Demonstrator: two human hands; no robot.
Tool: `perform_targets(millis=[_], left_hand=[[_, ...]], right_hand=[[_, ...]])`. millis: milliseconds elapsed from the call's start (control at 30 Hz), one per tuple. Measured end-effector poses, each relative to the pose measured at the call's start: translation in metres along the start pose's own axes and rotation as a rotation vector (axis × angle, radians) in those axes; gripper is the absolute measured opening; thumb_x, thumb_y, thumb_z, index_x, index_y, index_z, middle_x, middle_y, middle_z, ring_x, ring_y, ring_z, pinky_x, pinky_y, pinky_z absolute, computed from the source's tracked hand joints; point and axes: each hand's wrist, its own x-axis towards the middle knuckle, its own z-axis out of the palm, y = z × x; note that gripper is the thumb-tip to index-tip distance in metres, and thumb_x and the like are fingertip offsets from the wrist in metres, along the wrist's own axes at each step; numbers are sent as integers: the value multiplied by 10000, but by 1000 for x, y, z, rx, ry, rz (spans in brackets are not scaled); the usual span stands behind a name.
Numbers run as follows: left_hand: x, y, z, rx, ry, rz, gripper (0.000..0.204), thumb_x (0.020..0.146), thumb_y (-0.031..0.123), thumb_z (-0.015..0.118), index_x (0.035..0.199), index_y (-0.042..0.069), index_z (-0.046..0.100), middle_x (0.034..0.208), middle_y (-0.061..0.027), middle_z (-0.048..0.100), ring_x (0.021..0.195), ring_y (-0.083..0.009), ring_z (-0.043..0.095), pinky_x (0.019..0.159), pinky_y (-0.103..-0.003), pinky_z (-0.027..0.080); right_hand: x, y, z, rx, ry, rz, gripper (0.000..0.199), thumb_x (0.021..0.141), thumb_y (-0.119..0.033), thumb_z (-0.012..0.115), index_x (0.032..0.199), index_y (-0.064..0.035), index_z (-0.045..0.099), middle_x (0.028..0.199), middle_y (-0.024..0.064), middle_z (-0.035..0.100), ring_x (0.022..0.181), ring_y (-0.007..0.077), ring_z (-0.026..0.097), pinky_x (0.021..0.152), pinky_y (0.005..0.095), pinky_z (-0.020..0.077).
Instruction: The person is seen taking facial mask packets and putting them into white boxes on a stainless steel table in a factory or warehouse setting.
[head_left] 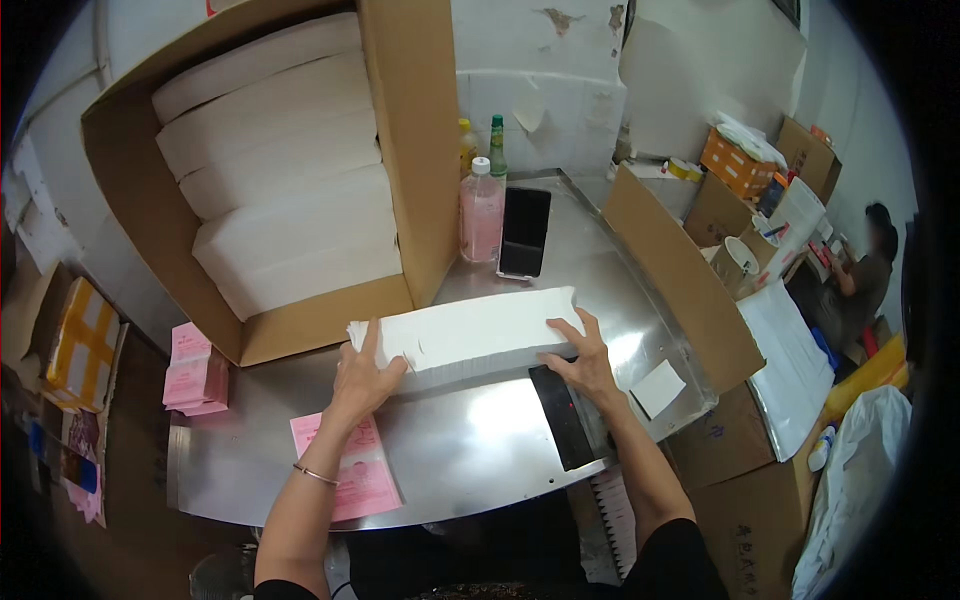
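A pale, patched wall up ahead, a shiny metal table below, and here you are at work on the white paper stack, lying crosswise between your two hands. Your left hand is clamped on its near-left end, thumb spread from the fingers; your right hand pinches the other end, fingertips on top, thumb at the front side. Looks like the gripping and squaring step; a steady move from here would call for even pressure at both ends, so no sheets slip out.

Now the count! One stack in your fingers, and at least four white bundles beyond your left fingers, inside one big cardboard box. Past the stack, between your hands: three bottles and one propped phone. Just below your right thumb, one black slab; right of those fingers, one white card. Left of your left fingers, one pink pile; under that forearm, more pink paper, sheets uncountable.
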Motion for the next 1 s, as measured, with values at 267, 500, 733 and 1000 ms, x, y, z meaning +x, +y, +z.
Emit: perform_targets(millis=[267,500,733,1000], left_hand=[[5,-5,-1,-73,60,51,923,824,416,646,1579,107,214,1399,-402,402,1295,-545,440,1070,-509,411],[-16,-7,-20,-445,70,-139,983,843,398,739,1488,-103,192,1375,-362,485,1302,-413,506,1067,-430,423],[3,-21,11,-445,105,77,949,829,304,674,1511,-108,158,1417,-363,444,1319,-431,482,1103,-417,388],[-2,-5,13,-399,47,51,916,815,280,674,1517,-75,207,1415,-343,451,1314,-420,485,1090,-424,406]], right_hand=[[4,-23,16,-184,155,42,579,637,-200,836,1115,-58,541,1321,307,426,1175,491,525,895,514,532],[-2,6,-70,-815,271,54,571,615,-240,809,1110,-28,619,1359,304,463,1290,492,423,1039,590,372],[16,-41,-14,-276,-152,-94,725,702,-300,827,1341,-98,550,1472,314,348,1378,505,347,1121,562,339],[14,-53,47,-14,161,68,552,616,-124,758,1097,-26,506,1202,268,474,1140,477,506,947,501,466]])
